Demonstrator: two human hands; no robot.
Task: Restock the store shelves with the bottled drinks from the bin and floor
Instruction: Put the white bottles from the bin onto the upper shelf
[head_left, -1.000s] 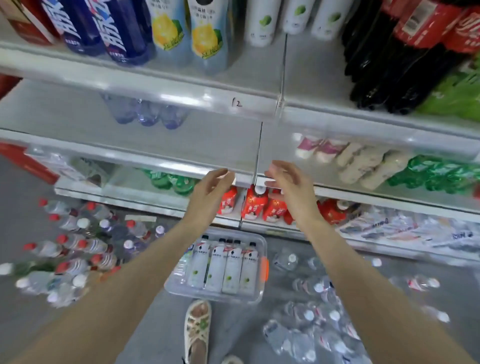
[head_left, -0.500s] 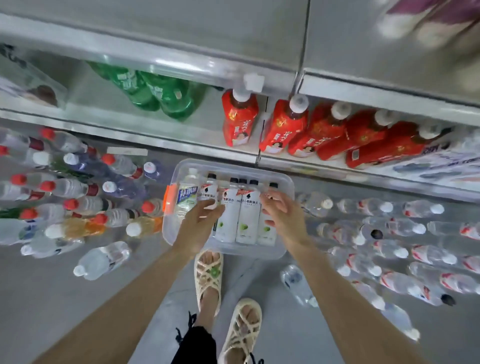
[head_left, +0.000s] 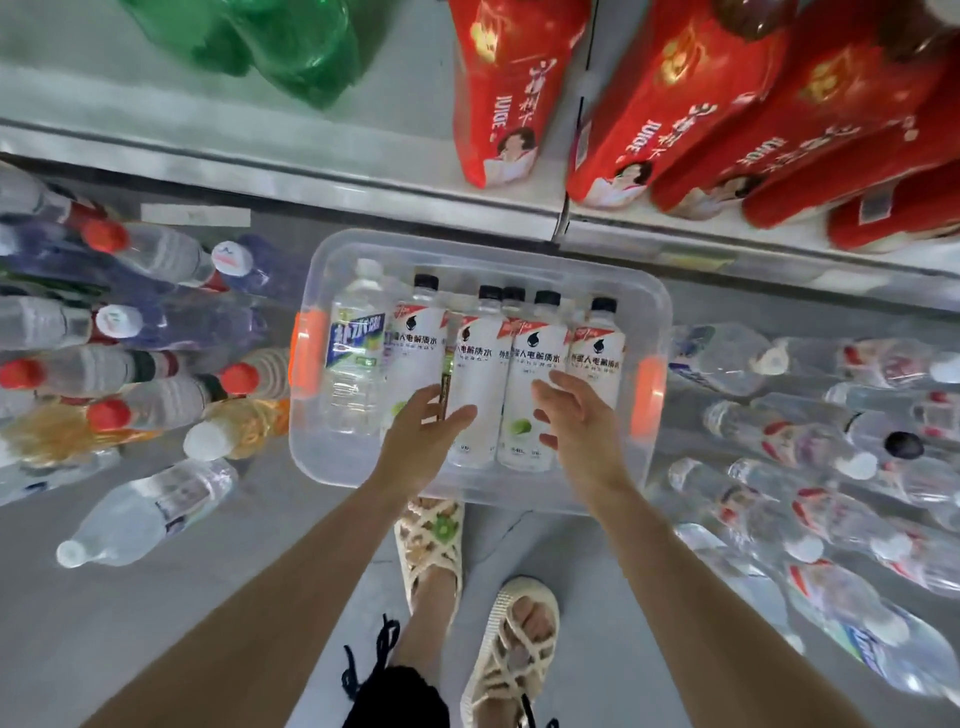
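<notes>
Looking down, my left hand (head_left: 423, 441) and right hand (head_left: 576, 421) are both loose and holding nothing. They hang just over the white bottles (head_left: 535, 374) lying in the clear bin (head_left: 483, 247). The bin sits on the floor (head_left: 130, 649) by the shelf (head_left: 311, 176). Water bottles (head_left: 150, 512) lie on both sides.

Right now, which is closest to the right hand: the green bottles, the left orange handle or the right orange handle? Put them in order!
1. Right orange handle: just right of the right hand, on the bin wall.
2. Left orange handle: across the bin, on its far-left wall.
3. Green bottles: up on the shelf, far left.
</notes>
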